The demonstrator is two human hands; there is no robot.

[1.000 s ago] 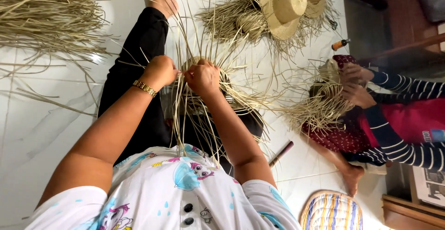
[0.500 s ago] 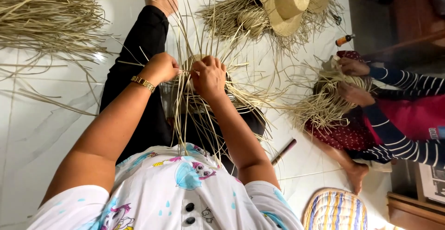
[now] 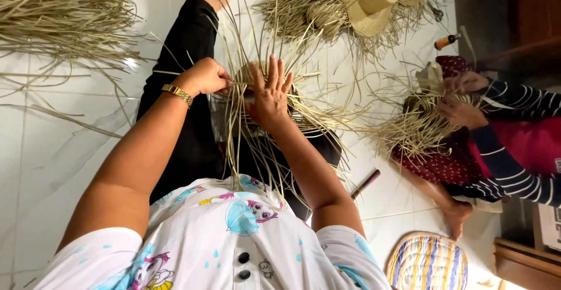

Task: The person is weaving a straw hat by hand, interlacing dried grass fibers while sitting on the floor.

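Straw work [image 3: 257, 100] on the lap, loose strands fanning out from it toward the body and away past the knees. It lies directly under both hands, between them and the black trousers [image 3: 187, 91].

Left hand [image 3: 205, 76], gold bracelet [image 3: 177, 94] at the wrist, is closed on a few strands at the left edge of the weave. Right hand [image 3: 270, 94] lies flat on top of the weave, fingers [image 3: 273, 71] spread and straight, pressing down, gripping nothing.

Left of the grip, well apart: loose straw heap [image 3: 64, 15] on the white floor [image 3: 52, 149]. Beyond the grip: finished hats [image 3: 368, 0] in a pile with raw fringes. Right of the grip: a second person in a striped sleeve [image 3: 514, 167], both hands in another straw piece [image 3: 415, 123]. Near the right elbow: a dark stick [image 3: 365, 183]. Further right, a striped cushion [image 3: 428, 262]. Small orange-capped bottle [image 3: 447, 41] by the hats.
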